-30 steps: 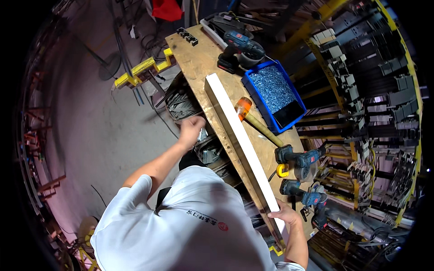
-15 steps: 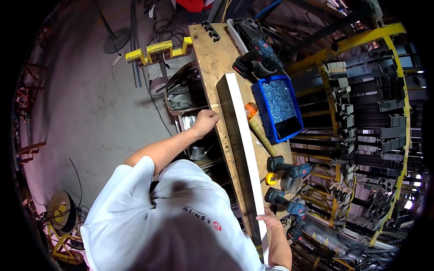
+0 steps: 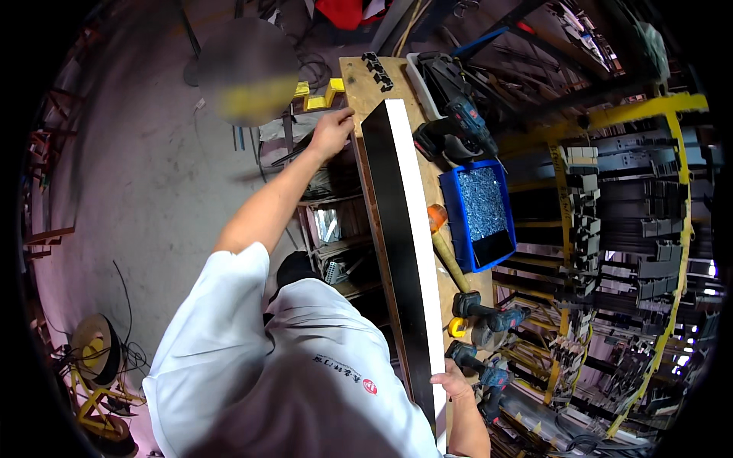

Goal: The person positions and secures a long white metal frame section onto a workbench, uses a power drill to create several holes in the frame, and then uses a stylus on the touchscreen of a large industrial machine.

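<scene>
Right now a long board (image 3: 405, 252), dark on one face and white along the other, lies lengthwise on the plywood workbench (image 3: 359, 80), tipped up on its edge. The right hand (image 3: 452, 384) is closed around its near end, fingers wrapped over the white edge. The left hand (image 3: 330, 132) is stretched out to the far end of the bench, fingers spread on the bench corner just beside the board; whether it grips the board cannot be told. A blue tray of screws (image 3: 479, 216), an orange-headed mallet (image 3: 441, 240) and several cordless drills (image 3: 485, 311) lie close along the board's right side. Handling it well likely means keeping both ends level and the board clear of those tools.
</scene>
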A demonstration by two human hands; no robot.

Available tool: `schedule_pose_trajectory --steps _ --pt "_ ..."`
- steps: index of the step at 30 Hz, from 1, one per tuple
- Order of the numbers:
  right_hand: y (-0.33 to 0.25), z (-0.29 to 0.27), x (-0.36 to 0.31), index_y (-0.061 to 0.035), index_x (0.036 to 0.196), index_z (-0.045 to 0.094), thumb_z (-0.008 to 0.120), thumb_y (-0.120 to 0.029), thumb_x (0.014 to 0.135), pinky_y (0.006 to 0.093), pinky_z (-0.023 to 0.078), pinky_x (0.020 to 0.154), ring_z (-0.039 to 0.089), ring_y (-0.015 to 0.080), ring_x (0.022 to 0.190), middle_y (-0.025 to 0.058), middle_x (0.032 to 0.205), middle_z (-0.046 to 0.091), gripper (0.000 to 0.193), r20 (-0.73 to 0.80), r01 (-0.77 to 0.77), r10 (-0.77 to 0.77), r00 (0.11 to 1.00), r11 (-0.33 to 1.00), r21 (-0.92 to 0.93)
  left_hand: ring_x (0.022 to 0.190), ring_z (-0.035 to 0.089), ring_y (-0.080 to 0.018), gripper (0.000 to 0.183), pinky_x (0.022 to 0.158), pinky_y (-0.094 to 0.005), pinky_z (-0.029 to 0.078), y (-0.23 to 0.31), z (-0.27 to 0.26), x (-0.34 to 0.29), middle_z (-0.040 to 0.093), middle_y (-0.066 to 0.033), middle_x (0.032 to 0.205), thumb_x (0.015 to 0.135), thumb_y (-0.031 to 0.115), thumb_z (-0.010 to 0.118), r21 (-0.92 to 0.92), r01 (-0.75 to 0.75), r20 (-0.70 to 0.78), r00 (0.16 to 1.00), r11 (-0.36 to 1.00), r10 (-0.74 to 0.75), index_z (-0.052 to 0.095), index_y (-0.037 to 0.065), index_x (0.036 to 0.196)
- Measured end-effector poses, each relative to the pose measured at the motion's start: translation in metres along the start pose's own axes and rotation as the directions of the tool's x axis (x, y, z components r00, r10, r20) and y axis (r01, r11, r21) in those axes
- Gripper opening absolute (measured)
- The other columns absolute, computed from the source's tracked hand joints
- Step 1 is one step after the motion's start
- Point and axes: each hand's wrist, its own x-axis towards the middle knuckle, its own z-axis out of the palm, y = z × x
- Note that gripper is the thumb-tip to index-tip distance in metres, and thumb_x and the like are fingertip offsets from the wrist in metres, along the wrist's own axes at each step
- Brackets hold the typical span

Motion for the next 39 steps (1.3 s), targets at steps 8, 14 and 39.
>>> schedule_pose_trajectory --steps 8,14,39 --pt "-0.037 0.034 0.007 0.0060 0.124 0.069 0.083 -0.011 0.064 0.0323 0.057 0.091 0.071 0.0196 0.097 0.0079 0.111 0.076 0.065 -0.054 -0.011 0.011 0.998 1.000 0.005 0.080 0.070 -0.0163 0.041 0.077 -0.0322 0.055 0.004 -0.007 0.029 0.077 -0.0139 0.092 0.089 0.013 0.071 0.090 0.097 0.154 0.982 0.991 -0.110 0.072 -0.003 0.126" --pt "-0.036 0.030 0.021 0.0071 0.129 0.067 0.083 -0.010 0.064 0.0312 0.056 0.093 0.071 0.0199 0.100 0.0087 0.115 0.076 0.069 -0.055 -0.017 0.016 0.998 1.000 -0.022 0.067 0.067 -0.0164 0.039 0.068 -0.0333 0.054 0.006 -0.010 0.040 0.073 -0.0143 0.078 0.085 0.014 0.073 0.158 0.008 0.132 0.991 0.987 -0.029 0.075 -0.002 0.121" --pt "-0.071 0.049 0.041 0.0053 0.133 0.068 0.089 -0.007 0.066 0.0293 0.053 0.097 0.070 0.0160 0.103 0.0060 0.116 0.077 0.071 -0.052 -0.001 -0.004 0.999 0.997 -0.082 0.090 0.073 -0.0199 0.037 0.087 -0.0343 0.055 -0.008 -0.012 0.088 0.079 -0.0180 0.098 0.087 0.004 0.063 0.340 -0.094 0.459 0.885 0.936 -0.078 0.072 -0.003 0.122"
